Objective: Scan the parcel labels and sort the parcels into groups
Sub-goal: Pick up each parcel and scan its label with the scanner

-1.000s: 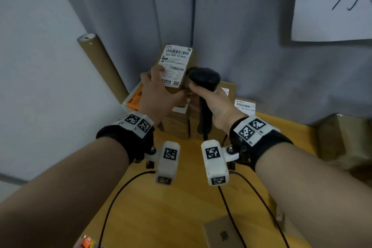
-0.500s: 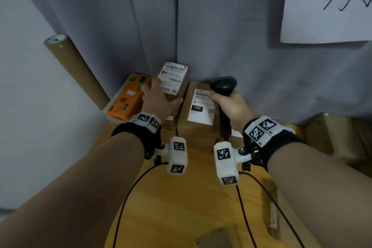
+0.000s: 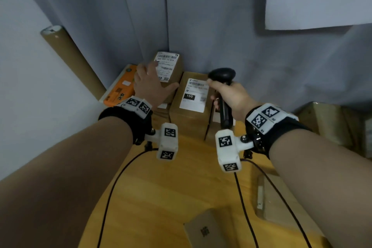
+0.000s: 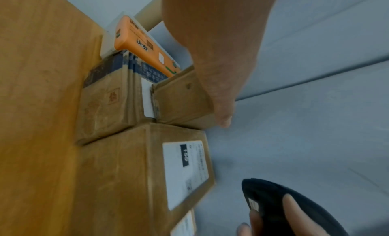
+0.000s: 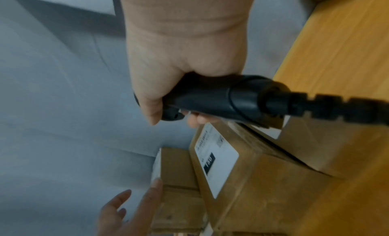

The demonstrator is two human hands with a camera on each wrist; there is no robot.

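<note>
Release is done: my left hand (image 3: 150, 84) has spread its fingers (image 3: 141, 69) off the small labelled cardboard parcel (image 3: 171, 70), now stacked (scanned, sorted), while my right hand (image 3: 229, 96) still grips the black handheld scanner (image 3: 222, 75).

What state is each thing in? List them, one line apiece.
Left hand: open, fingers spread, over the small labelled parcel.
Right hand: grips the scanner's handle.
Scanner: held upright, head above the parcels.
Small labelled parcel: set on top of the stack, label up.
Parcel marked 150: on the table, label up.
Orange package: lies by the cardboard tube.
</note>
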